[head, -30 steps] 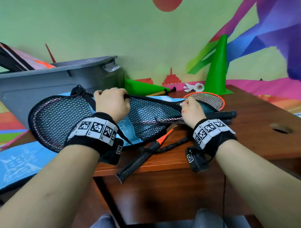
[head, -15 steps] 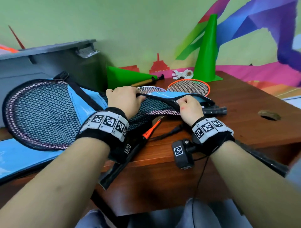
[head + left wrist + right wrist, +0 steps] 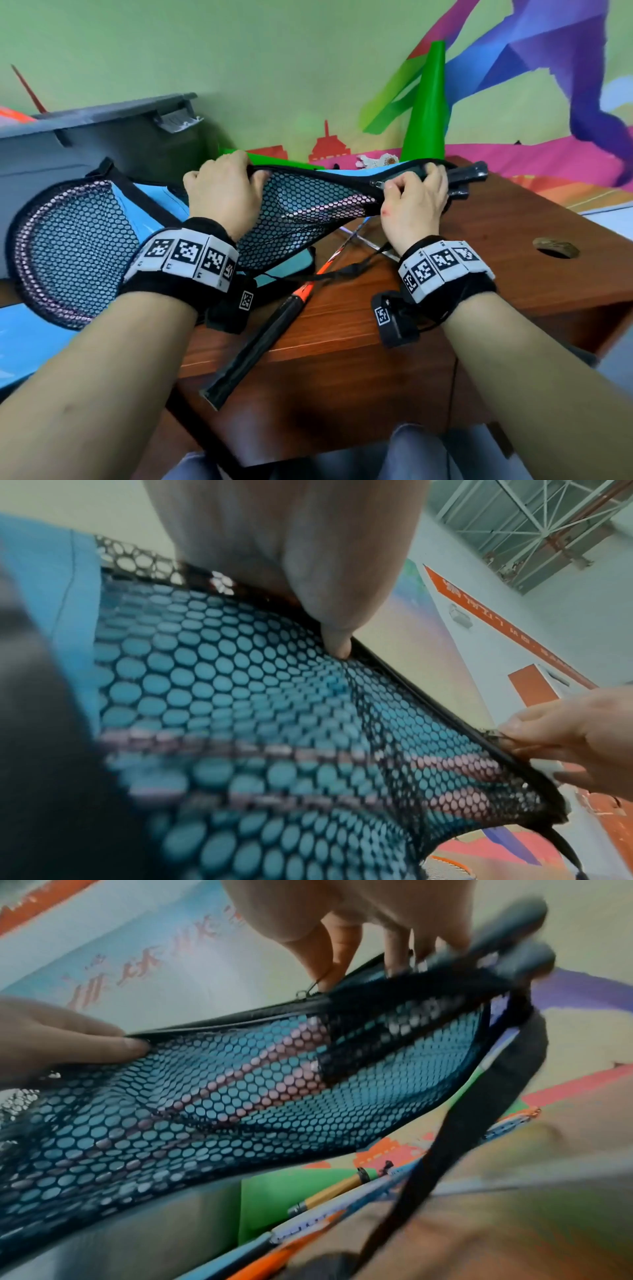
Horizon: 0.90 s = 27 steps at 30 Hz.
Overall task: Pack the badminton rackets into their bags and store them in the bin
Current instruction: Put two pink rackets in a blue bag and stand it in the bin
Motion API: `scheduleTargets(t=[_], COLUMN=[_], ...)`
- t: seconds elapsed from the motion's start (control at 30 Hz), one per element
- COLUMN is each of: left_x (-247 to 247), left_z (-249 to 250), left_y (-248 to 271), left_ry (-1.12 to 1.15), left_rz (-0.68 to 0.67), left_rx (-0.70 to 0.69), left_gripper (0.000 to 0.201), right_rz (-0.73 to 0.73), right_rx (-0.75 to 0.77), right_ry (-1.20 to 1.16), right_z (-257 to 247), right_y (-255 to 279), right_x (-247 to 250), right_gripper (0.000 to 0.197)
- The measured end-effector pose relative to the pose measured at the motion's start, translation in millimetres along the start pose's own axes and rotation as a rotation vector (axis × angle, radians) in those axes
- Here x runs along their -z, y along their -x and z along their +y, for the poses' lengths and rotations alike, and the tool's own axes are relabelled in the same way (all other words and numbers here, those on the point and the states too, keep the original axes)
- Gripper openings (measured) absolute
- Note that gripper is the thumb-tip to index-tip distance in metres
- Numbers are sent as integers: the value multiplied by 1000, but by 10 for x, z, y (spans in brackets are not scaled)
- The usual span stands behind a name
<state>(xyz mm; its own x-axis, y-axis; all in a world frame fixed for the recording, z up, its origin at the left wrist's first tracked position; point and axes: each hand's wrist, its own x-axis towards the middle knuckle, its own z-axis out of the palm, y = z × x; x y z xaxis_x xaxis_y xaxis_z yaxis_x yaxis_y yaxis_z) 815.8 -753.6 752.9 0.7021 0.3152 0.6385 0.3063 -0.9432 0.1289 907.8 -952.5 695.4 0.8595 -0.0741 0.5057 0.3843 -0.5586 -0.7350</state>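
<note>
A black mesh racket bag (image 3: 298, 209) with a blue back holds pink-framed rackets; their black handles (image 3: 471, 171) stick out at its right end. My left hand (image 3: 239, 171) grips the bag's zipped upper edge near the middle, thumb (image 3: 337, 639) pressed on the mesh (image 3: 257, 723). My right hand (image 3: 411, 178) pinches the same edge at the zipper pull (image 3: 303, 993), near the handle end. Under the bag, another racket (image 3: 260, 346) with an orange shaft and black grip lies on the brown table (image 3: 513, 274). The grey bin (image 3: 102, 137) stands at the back left.
A green cone (image 3: 426, 106) stands at the table's far edge, a second one (image 3: 270, 159) lies behind the bag, and a shuttlecock (image 3: 380, 160) sits between them. The table has a round hole (image 3: 556, 247) at the right. A black strap (image 3: 445, 1150) hangs from the bag.
Both hands have raised the bag's upper edge off the table. My right hand has moved right along that edge toward the handle end.
</note>
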Motion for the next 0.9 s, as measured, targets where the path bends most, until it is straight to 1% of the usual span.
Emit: scheduleTargets(t=[0.1,0.17,0.23,0.3,0.37,0.47,0.57,0.67,0.8,0.9], left_x=[76,108,92,8,-92,-172,-121,-34,39,69], left_z=[25,98,226,410,583,650,534,416,253,180], left_y=[17,49,78,106,139,142,100,45,16,29], left_ry=[23,42,18,-14,-11,5,16,20,0,3], left_rz=[-103,-189,-276,-336,-359,-353,-265,-201,-190,-188], left_rx=[-96,-130,-172,-243,-296,-294,-257,-241,-204,-185], left_gripper=[23,21,28,38,38,31,32,32,34,32], right_rz=[-86,-143,-204,-252,-272,-249,-139,-60,-56,-91], right_rx=[-14,-31,-13,30,74,66,4,-44,-112,-158], right_ry=[-29,-61,-85,-96,-106,-41,55,63,50,17], right_z=[2,-6,-46,-107,-147,-49,140,211,178,176], right_y=[-14,35,106,173,211,186,97,7,-106,-137], right_x=[-16,-30,-48,-63,-68,-3,96,193,294,348], right_gripper=[22,21,20,15,12,8,12,13,14,14])
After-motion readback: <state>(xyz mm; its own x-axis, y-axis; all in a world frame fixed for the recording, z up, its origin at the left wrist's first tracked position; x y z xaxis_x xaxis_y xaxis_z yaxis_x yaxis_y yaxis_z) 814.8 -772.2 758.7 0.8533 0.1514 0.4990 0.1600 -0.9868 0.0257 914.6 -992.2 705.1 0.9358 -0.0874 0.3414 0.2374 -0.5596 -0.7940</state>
